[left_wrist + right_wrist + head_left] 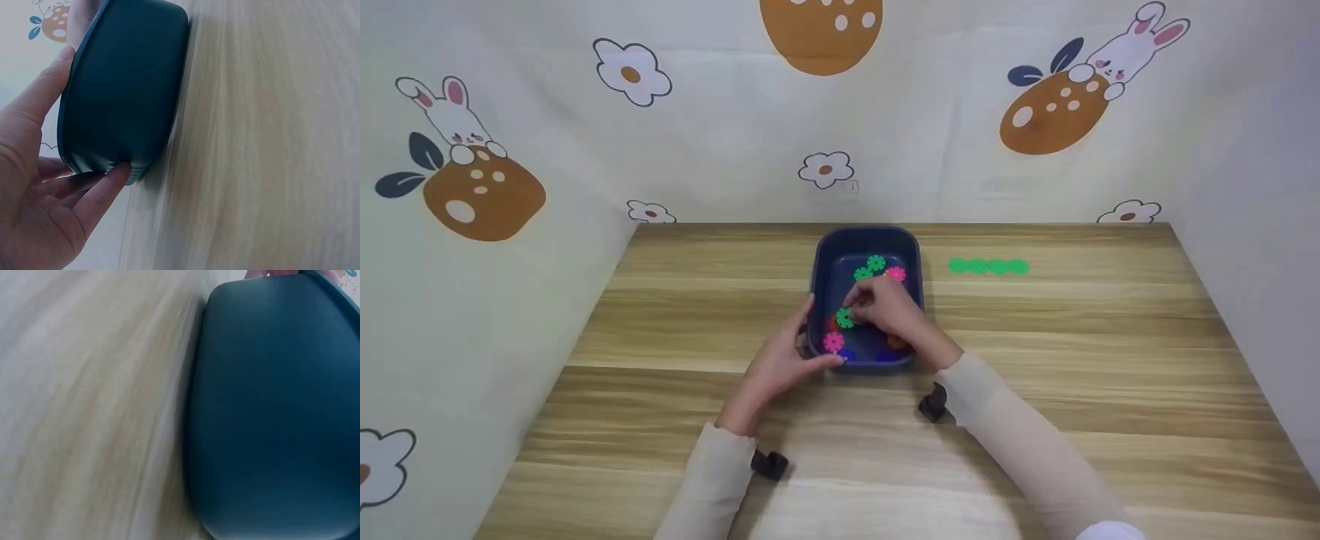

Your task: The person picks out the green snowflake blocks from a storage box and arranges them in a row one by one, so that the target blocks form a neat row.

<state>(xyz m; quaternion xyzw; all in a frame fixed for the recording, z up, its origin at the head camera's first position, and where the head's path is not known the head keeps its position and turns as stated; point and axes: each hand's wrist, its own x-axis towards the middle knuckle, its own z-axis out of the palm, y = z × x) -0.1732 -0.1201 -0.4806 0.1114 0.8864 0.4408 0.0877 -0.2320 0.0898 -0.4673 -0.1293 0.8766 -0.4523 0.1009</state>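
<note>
A dark blue plastic tub (866, 241) stands on the wooden table with several coloured snowflake discs inside. My left hand (776, 364) holds its near left corner, thumb along the front rim and fingers against the left side; the left wrist view shows fingertips on the tub's outer wall (124, 90). Reaching in over the right rim, my right hand (889, 306) pinches a green snowflake disc (845, 318). Near it lie a pink disc (833, 342) and, farther back, another pink disc (895, 274) beside green discs (875, 262). The right wrist view holds mostly tub wall (275, 405), hiding the right fingers.
Right of the tub, a row of several green discs (988, 266) lies on the wooden table (1072, 322). A patterned cloth (930, 120) hangs behind the table's back edge. Black wrist mounts (934, 403) sit at both sleeve cuffs.
</note>
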